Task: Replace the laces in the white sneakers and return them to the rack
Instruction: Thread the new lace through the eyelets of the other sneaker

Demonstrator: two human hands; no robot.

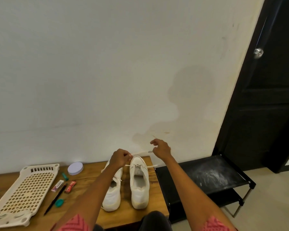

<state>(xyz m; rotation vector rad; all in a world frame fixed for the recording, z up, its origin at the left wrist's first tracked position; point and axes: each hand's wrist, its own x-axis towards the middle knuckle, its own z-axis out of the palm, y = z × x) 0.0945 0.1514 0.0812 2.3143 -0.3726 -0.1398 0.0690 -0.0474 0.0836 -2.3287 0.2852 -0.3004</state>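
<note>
From my feed, the pale wall [90, 64] fills most of the view, with a dark door [265, 97] on the right. Below it a black rack [207, 174] with 2 shelves stands just beside the wooden desk [88, 177]; the lower shelf is mostly hidden. On the desk's left lies a perforated white tray [23, 194], its near corner cut off by the frame edge. The 2 white sneakers [138, 184] stand side by side at the desk's right end, toes toward the wall; my left forearm covers much of the left one. The left hand [120, 160] has a clenched grip on a white lace [140, 152], which runs across to the right hand [160, 149]; that grip pinches the other end, though motion blur makes the lace hard to read. A round lid [75, 168], a black pen [55, 199] and small packets I cannot identify lie between tray and sneakers.
</note>
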